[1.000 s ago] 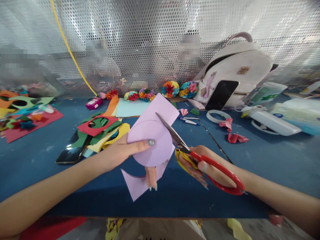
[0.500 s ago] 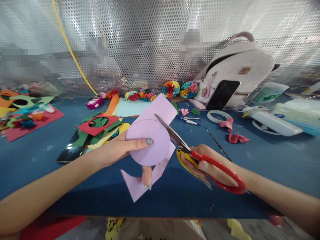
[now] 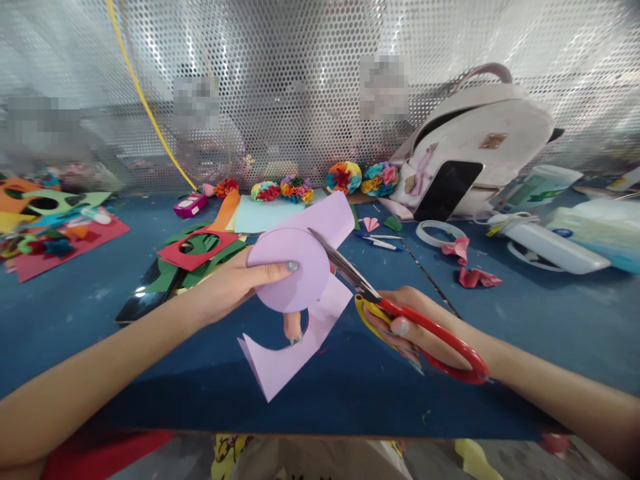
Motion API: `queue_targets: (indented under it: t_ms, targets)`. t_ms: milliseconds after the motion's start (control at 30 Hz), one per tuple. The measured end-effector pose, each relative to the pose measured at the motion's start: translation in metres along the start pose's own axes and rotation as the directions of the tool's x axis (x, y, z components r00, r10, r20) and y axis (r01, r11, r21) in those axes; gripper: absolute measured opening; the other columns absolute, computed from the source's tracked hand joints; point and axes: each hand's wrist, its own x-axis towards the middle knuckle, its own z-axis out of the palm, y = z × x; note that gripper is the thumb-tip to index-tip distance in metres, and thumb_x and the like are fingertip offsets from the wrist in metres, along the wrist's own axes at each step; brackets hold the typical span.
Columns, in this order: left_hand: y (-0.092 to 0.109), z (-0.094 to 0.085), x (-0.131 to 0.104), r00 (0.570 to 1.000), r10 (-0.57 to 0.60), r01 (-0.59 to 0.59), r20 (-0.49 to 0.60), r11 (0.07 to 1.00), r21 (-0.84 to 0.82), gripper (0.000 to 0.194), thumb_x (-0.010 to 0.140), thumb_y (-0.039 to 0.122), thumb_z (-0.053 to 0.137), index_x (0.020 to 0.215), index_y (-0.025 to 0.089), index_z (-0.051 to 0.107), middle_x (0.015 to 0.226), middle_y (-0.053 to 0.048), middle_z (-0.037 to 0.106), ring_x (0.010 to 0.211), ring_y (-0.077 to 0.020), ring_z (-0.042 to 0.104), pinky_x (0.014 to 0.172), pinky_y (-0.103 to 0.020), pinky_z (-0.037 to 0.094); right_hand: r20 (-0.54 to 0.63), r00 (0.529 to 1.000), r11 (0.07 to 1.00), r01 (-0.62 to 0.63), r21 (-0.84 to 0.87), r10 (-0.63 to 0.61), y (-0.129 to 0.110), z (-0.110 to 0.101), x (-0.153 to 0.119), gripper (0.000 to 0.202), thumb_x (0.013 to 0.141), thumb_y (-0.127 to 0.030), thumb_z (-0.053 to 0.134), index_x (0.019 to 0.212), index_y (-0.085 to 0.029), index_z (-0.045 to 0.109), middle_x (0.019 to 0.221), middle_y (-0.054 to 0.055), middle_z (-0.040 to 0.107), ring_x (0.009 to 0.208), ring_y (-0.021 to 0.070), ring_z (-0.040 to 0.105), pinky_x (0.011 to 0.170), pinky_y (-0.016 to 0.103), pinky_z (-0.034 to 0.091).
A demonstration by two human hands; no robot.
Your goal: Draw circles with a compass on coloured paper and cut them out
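My left hand (image 3: 250, 277) pinches a sheet of lilac paper (image 3: 295, 280), thumb on top and fingers underneath. A round disc shape is cut along much of its edge. The outer strip of the paper (image 3: 300, 363) hangs below in a curve, and another part of it reaches up behind the disc. Scissors (image 3: 430, 333) with red and yellow handles are gripped in my right hand (image 3: 410, 327). Their blades point up and left and lie at the disc's right edge. Part of the blades may be hidden by the paper.
Red and green paper scraps (image 3: 200, 250) lie over a dark phone on the left. Crepe paper flowers (image 3: 345, 179) line the back by a perforated metal screen. A white backpack (image 3: 480, 140), a tape roll (image 3: 440, 233), pens (image 3: 383, 241) and a white device (image 3: 550, 243) sit rightward.
The lilac disc has turned and shifted slightly left and up in my left hand. The strip below has swung farther from the disc. The scissors stay nearly in place.
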Motion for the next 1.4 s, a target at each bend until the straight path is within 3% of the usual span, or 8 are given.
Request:
queue_targets:
  t_ms: [200,333,433,700,933,1133,1267,1400]
  targets:
    - [-0.004,0.003,0.000,0.996,0.054,-0.048,-0.077,0.997,0.067,0.032,0.109,0.030,0.050,0.100,0.010,0.074,0.064,-0.008,0.079,0.067,-0.0196,0.079,0.078,-0.026,0.059,0.021,0.997,0.997,0.078,-0.005,-0.078,0.003,0.004,0.004,0.065,0.090,-0.084,0.055,0.075,-0.021,0.046,0.064,-0.005,0.045,0.047,0.0071,0.042,0.042,0.020,0.042]
    - [-0.003,0.006,-0.001,0.995,0.053,-0.045,-0.084,0.995,0.088,0.032,0.110,0.032,0.051,0.108,0.010,0.074,0.064,-0.006,0.079,0.062,-0.0181,0.077,0.076,-0.025,0.058,0.068,0.991,0.994,0.110,0.028,-0.112,0.000,0.009,0.005,0.067,0.087,-0.088,0.051,0.079,-0.022,0.047,0.072,-0.004,0.045,0.053,0.0101,0.044,0.047,0.025,0.050]
    - [-0.001,0.008,-0.003,0.997,0.035,-0.029,-0.071,0.995,0.096,0.037,0.109,0.034,0.052,0.099,0.009,0.076,0.064,-0.007,0.079,0.061,-0.0192,0.077,0.073,-0.026,0.058,0.100,0.988,0.993,0.119,0.008,-0.120,-0.003,0.011,0.004,0.067,0.087,-0.091,0.048,0.086,-0.023,0.048,0.079,-0.002,0.045,0.063,0.0141,0.044,0.057,0.031,0.055]
    - [-0.005,0.018,-0.003,1.000,-0.020,0.021,-0.021,0.999,0.049,0.041,0.109,0.034,0.050,0.087,0.010,0.075,0.061,-0.009,0.077,0.062,-0.0191,0.077,0.073,-0.024,0.059,0.082,0.986,0.989,0.150,-0.017,-0.148,0.004,0.010,0.002,0.069,0.084,-0.092,0.049,0.084,-0.023,0.047,0.078,-0.002,0.045,0.062,0.0137,0.042,0.055,0.029,0.049]
    - [-0.006,0.023,-0.001,0.999,-0.032,0.032,0.008,0.999,0.022,0.039,0.110,0.032,0.048,0.100,0.008,0.077,0.060,-0.009,0.076,0.067,-0.0204,0.077,0.075,-0.025,0.059,0.059,0.989,0.990,0.139,0.006,-0.139,0.001,0.011,0.004,0.069,0.083,-0.091,0.053,0.081,-0.023,0.048,0.076,-0.003,0.044,0.059,0.0124,0.042,0.053,0.028,0.052]
    - [-0.011,0.025,-0.001,0.996,-0.007,0.012,-0.085,0.998,0.060,0.042,0.107,0.038,0.055,0.084,0.010,0.076,0.060,-0.010,0.077,0.067,-0.0217,0.077,0.075,-0.026,0.060,0.062,0.995,0.996,0.078,0.035,-0.080,0.002,0.011,0.002,0.068,0.084,-0.090,0.052,0.084,-0.023,0.048,0.074,-0.004,0.043,0.058,0.0125,0.042,0.053,0.028,0.051]
    - [-0.012,0.028,0.000,0.999,0.005,-0.003,-0.032,0.998,0.061,0.057,0.109,0.038,0.049,0.066,0.012,0.074,0.061,-0.013,0.076,0.063,-0.0226,0.075,0.074,-0.029,0.061,0.052,0.991,0.992,0.123,-0.002,-0.123,0.008,0.009,0.002,0.066,0.088,-0.089,0.049,0.084,-0.023,0.047,0.073,-0.003,0.046,0.058,0.0125,0.043,0.054,0.027,0.045]
    - [-0.012,0.028,-0.001,0.998,0.003,0.000,-0.060,0.999,0.052,0.049,0.109,0.037,0.050,0.079,0.009,0.078,0.062,-0.012,0.077,0.067,-0.0234,0.077,0.075,-0.029,0.060,0.054,0.991,0.993,0.120,-0.012,-0.119,0.011,0.009,0.001,0.066,0.089,-0.088,0.047,0.084,-0.022,0.048,0.072,-0.003,0.047,0.057,0.0125,0.044,0.054,0.028,0.043]
